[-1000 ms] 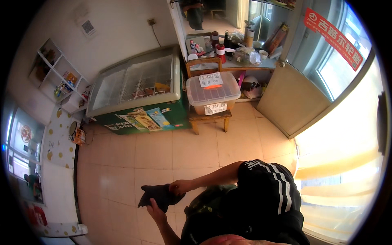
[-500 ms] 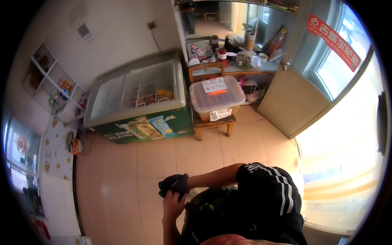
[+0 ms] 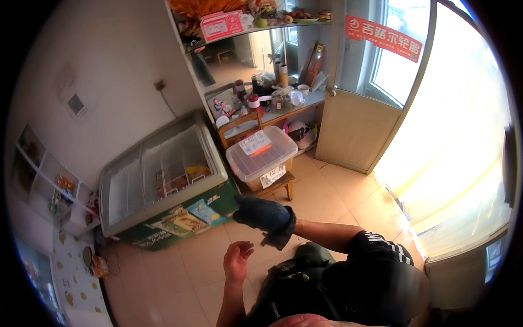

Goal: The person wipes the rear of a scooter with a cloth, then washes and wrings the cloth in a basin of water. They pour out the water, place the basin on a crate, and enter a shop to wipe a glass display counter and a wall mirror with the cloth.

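Observation:
My right hand (image 3: 264,214) is inside a dark blue-grey glove (image 3: 272,220), which covers it past the wrist and has a loose, flaring cuff. It is held out over the floor in front of the freezer, and its fingers are hidden in the glove. My left hand (image 3: 237,261) is bare and apart from the glove, a little below and left of it. Its fingers are loosely bent and spread, with nothing between them. Dark clothing (image 3: 305,283) covers my body and upper right arm, with white stripes on that sleeve.
A green chest freezer (image 3: 190,218) with a glass lid stands ahead. Beside it a wooden chair (image 3: 289,191) holds a lidded plastic box (image 3: 261,152). Behind are cluttered shelves (image 3: 321,98); a part-glazed door (image 3: 348,131) and bright curtain (image 3: 447,141) stand right, a spotted-cover surface (image 3: 76,272) left.
My left hand has let go of the glove and moved apart from it. The gloved right hand has come up and forward. The view has shifted and tilted, showing more of the shelves.

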Demonstrator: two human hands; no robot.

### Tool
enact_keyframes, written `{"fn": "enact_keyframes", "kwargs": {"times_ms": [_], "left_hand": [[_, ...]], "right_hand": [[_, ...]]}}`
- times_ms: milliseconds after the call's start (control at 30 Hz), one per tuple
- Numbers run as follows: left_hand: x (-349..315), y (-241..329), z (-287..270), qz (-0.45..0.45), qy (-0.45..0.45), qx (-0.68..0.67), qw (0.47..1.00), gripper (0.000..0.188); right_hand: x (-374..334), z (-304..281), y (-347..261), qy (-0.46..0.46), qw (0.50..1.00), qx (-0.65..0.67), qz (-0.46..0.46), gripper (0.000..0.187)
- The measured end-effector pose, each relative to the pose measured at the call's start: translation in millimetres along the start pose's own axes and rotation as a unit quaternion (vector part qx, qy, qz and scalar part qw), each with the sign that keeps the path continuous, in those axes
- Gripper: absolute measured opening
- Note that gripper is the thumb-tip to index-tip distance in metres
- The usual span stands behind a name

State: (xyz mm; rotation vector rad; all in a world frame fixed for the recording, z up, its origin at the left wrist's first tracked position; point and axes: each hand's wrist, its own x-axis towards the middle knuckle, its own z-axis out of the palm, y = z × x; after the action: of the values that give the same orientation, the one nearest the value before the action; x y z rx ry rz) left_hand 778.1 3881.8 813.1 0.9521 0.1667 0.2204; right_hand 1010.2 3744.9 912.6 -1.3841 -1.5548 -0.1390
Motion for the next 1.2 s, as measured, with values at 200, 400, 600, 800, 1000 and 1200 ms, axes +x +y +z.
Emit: {"fn": "enact_keyframes", "kwargs": {"times_ms": [200, 400, 600, 800, 1000, 1200], "left_hand": [[124, -18, 108, -0.134, -0.018, -0.286, 0.949, 0.057], [214, -54, 171, 0.201, -0.080, 0.782, 0.584, 0.059], [300, -49, 272, 0.327, -0.151, 0.743, 0.564, 0.043], [376, -44, 303, 0.332, -0.126, 0.733, 0.580, 0.041], [472, -56, 299, 0.316, -0.109, 0.653, 0.679, 0.039], [592, -77, 271, 0.225, -0.097, 0.394, 0.886, 0.038]], "right_hand": [[-60, -34, 31, -0.068, 0.975, -0.211, -0.027, 0.027], [-58, -166, 58, -0.162, 0.970, -0.182, 0.019, 0.024], [-142, -272, 103, 0.127, 0.968, -0.035, 0.214, 0.019], [-181, -323, 167, 0.070, 0.938, -0.019, 0.338, 0.016], [-191, -364, 247, 0.008, 0.934, -0.010, 0.357, 0.016], [-208, -415, 300, -0.026, 0.900, -0.063, 0.430, 0.014]]}}
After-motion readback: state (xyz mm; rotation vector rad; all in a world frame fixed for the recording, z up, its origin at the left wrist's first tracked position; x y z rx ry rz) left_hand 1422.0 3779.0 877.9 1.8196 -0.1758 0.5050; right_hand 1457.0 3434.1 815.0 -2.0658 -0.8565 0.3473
